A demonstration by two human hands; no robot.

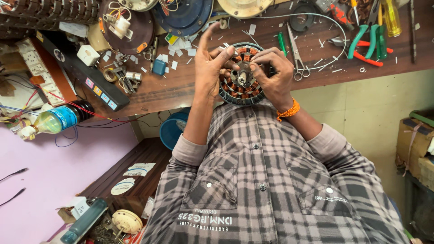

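The wound stator (242, 74) is held by both hands (212, 68) (273, 74) above the tabletop (181, 88); paper strips (181, 45) are scattered unused.

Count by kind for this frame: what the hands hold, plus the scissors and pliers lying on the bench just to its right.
Motor stator, held between left hand and right hand: 1
Scissors: 1
Pliers: 2 (green-handled pliers, red-handled pliers)
Total: 4
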